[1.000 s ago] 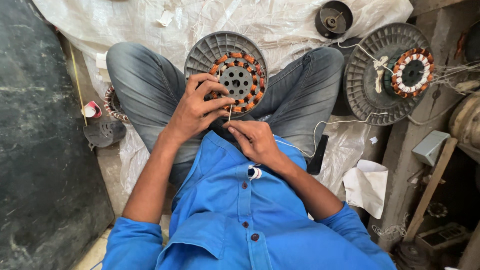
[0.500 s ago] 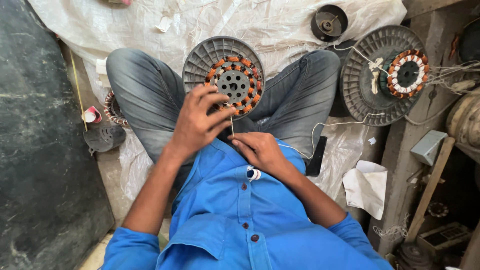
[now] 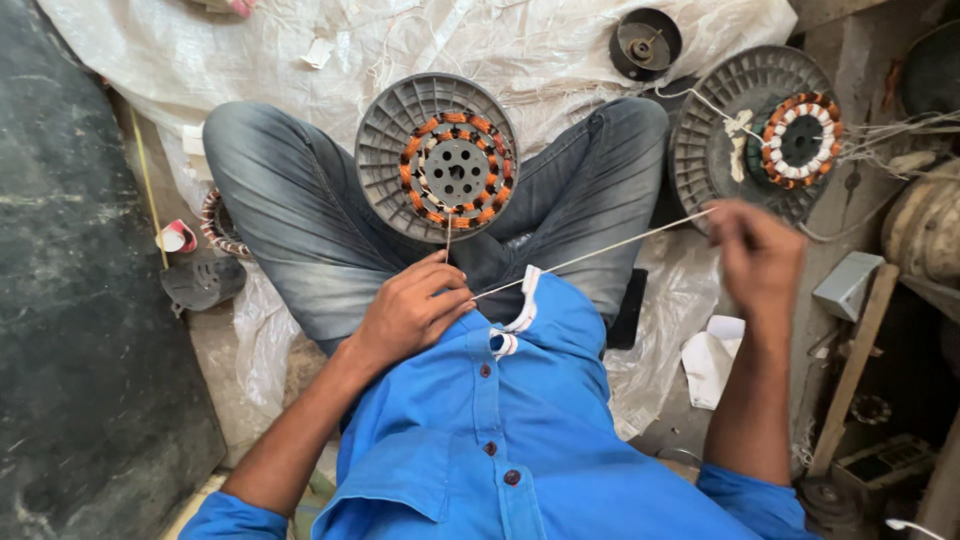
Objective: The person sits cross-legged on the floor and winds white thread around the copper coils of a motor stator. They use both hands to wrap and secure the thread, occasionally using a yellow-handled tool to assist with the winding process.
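1. The person sits cross-legged on a white plastic sheet (image 3: 560,50) spread over the floor, in grey jeans (image 3: 290,200) and a blue buttoned shirt (image 3: 520,440).
2. A grey ribbed fan motor housing (image 3: 437,157) rests in the lap between the knees, its face turned up, with a ring of copper windings (image 3: 455,170) around a perforated metal hub.
3. The left hand (image 3: 410,310) lies just below the housing's near rim, against the shirt. Its fingers are curled together, and thumb and forefinger pinch a thin white cord (image 3: 600,250) where it runs up to the windings.
4. From that pinch the cord stretches taut, slanting up to the right hand (image 3: 755,250), which is raised well apart, out over the right knee.
5. The right hand is blurred; its fingers look closed about the far end of the cord, though the exact hold cannot be told.
6. A second grey housing with windings (image 3: 760,130) lies on the sheet near its right edge, just beyond the right knee, with loose white cord ends (image 3: 740,125) on it.
7. A small black round part (image 3: 645,42) sits near the sheet's far edge.
8. By the left knee, at the sheet's left edge, lie a dark cap (image 3: 200,282) and a small wound coil (image 3: 215,222).
9. Crumpled white paper (image 3: 712,355) lies under the right forearm.
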